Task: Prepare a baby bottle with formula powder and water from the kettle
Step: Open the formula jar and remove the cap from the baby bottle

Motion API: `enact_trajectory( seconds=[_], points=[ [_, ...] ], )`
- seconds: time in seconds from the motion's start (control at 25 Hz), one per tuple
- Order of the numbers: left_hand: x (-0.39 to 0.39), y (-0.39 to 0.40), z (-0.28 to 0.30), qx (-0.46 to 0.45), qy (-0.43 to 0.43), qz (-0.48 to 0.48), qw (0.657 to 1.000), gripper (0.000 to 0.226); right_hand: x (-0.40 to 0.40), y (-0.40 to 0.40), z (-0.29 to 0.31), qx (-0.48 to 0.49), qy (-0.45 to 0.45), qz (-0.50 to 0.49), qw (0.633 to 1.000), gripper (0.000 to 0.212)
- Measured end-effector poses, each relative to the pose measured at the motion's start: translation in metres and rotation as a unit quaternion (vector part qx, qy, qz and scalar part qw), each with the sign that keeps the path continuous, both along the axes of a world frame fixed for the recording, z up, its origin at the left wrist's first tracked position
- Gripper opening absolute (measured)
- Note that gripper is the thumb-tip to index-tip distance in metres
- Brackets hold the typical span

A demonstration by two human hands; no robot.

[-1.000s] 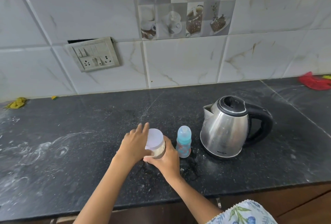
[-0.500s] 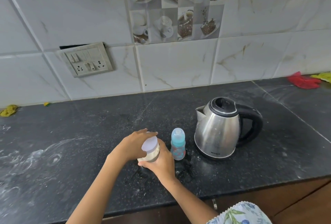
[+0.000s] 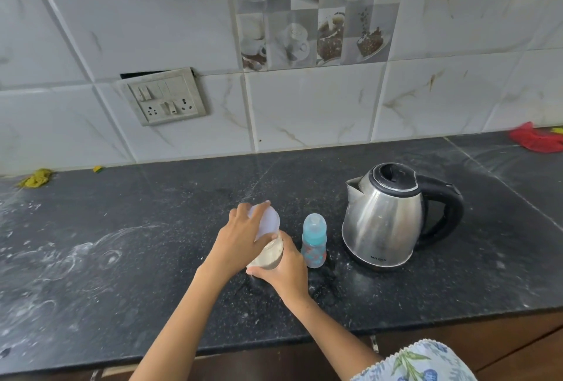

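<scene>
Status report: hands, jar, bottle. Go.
Left hand on jar lid, right hand gripping powder jar. Baby bottle capped, beside kettle. Nothing blocking.

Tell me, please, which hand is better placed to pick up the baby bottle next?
Probably the right hand. It holds the powder jar right beside the baby bottle, with nothing between. The left hand holds the jar's lid on the far side and would have to cross over.

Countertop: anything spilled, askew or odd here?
Yes. White powdery smears swirl across the left of the black countertop, with finer specks near the jar. The switch plate sits crooked, with a dark gap above it. Kettle and baby bottle stand upright.
</scene>
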State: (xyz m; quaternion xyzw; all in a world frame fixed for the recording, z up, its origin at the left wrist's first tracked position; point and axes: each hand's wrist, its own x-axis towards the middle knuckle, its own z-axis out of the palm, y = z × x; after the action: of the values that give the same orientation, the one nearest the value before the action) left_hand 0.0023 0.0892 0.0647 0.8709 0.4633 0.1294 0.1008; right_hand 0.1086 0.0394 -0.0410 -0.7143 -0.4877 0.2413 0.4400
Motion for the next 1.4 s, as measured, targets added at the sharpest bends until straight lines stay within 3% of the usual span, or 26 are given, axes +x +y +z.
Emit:
enact_trajectory(
  seconds=[0.16, 0.28, 0.44, 0.56, 0.72, 0.84, 0.96, 1.16, 1.32, 1.4],
  points=[
    [-0.034, -0.036, -0.01, 0.044, -0.146, 0.022, 0.988, 0.069, -0.003, -0.002, -0.003, -0.017, 0.011, 0.012, 1.0, 0.114],
    [-0.063, -0.065, -0.044, 0.02, -0.149, 0.055, 0.987, 0.065, 0.001, -0.015, -0.004, -0.036, 0.011, 0.047, 0.998, 0.118],
    [-0.07, -0.083, -0.093, -0.026, -0.029, 0.041, 0.998, 0.066, 0.02, -0.044, -0.014, 0.002, -0.048, 0.041, 0.998, 0.07],
    [-0.061, -0.086, -0.114, -0.002, 0.059, 0.006, 0.998, 0.068, 0.034, -0.058, -0.01, 0.046, -0.051, 0.03, 0.997, 0.035],
    [-0.056, -0.085, -0.124, 0.053, 0.095, -0.008, 0.994, 0.056, 0.046, -0.068, 0.003, 0.084, -0.009, -0.007, 0.996, 0.019],
    [-0.037, -0.093, -0.1, 0.052, -0.009, -0.01, 0.999, 0.043, 0.058, -0.075, 0.005, 0.133, 0.01, -0.076, 0.988, 0.021],
    [-0.001, -0.092, -0.069, 0.074, -0.146, -0.046, 0.985, 0.033, 0.073, -0.07, 0.001, 0.149, -0.01, -0.112, 0.982, 0.039],
    [0.061, -0.062, -0.054, -0.059, -0.27, -0.056, 0.959, 0.056, 0.08, -0.04, -0.002, 0.046, 0.024, -0.03, 0.998, 0.076],
    [0.082, -0.037, -0.058, -0.154, -0.294, -0.063, 0.941, 0.065, 0.089, -0.021, 0.0, 0.024, 0.1, 0.007, 0.995, 0.055],
    [0.083, -0.027, -0.052, -0.153, -0.308, -0.06, 0.937, 0.064, 0.099, -0.019, 0.009, 0.025, 0.131, 0.028, 0.991, 0.049]
  ],
)
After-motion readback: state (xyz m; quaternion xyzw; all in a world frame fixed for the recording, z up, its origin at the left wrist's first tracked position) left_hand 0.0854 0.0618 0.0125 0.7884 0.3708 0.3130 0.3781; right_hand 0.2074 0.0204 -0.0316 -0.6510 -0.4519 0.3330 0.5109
